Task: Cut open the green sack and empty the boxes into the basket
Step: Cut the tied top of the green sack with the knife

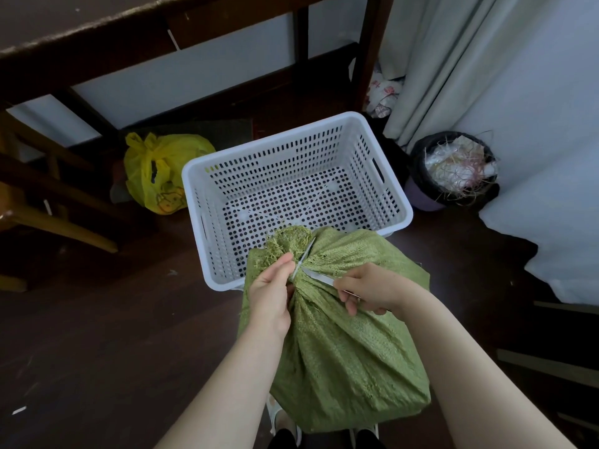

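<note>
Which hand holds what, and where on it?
Left hand grips the green sack at its gathered neck, just below the frayed top. Right hand holds scissors by the handles, blades open at the neck.

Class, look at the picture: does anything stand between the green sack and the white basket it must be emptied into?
Nothing visible does. The green woven sack leans with its tied neck over the near rim of the white perforated plastic basket, whose floor shows bare.

The sack stands on the floor, just before the basket. A plastic bag lies left of the basket, a bin right, a table behind.
</note>
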